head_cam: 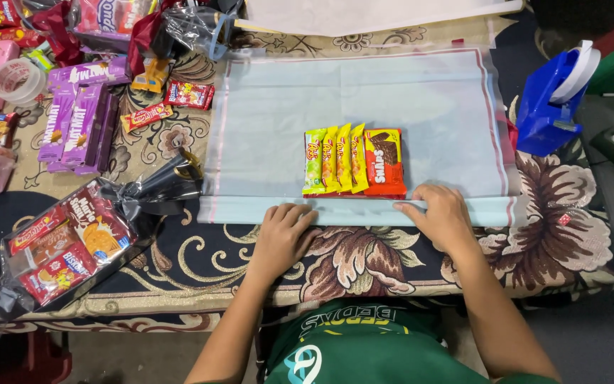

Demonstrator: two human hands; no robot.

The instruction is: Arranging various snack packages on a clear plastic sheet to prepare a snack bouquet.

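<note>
While both hands press flat, the left hand (283, 229) and right hand (440, 213) rest open, palms down, on the folded near edge of a pale blue, red-bordered plastic sheet (278, 121); glossy snack packets (354, 161) lie centred, just beyond, on the floral-clothed surface (364, 256).

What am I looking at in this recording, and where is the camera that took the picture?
The single picture comes from a camera worn on a person's head, looking down at their own bare hands; there is no machine. The left hand and right hand press on the folded near edge of a pale blue sheet spread over a flower-patterned tablecloth. Neither hand grips anything; both lie flat. A row of snack packets rests on the sheet just beyond the hands. To the left lie purple wafer packs and a finished clear-wrapped snack bundle; a blue tape dispenser stands at right.
</note>
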